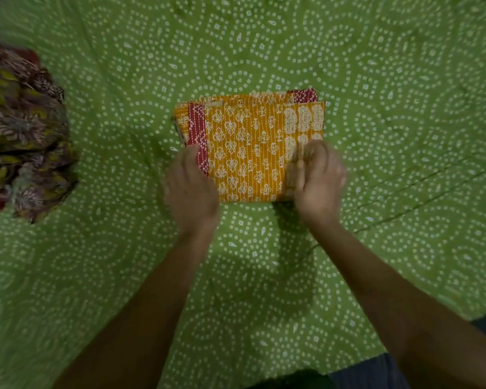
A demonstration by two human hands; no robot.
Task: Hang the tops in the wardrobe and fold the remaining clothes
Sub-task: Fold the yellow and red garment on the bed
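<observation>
A mustard-yellow printed garment (247, 144) with a red band and white motifs lies folded into a flat rectangle in the middle of the green bedsheet (376, 108). My left hand (190, 189) rests on its near left corner, over the red band. At the near right corner my right hand (317, 181) is blurred by motion, its fingers curled at the folded edge. Whether the right hand pinches the cloth is unclear.
A crumpled heap of dark floral clothes (23, 130) lies at the left edge of the bed. The green sheet with white dotted circles spreads all round. A strip of dark blue fabric (371, 372) shows at the bottom right.
</observation>
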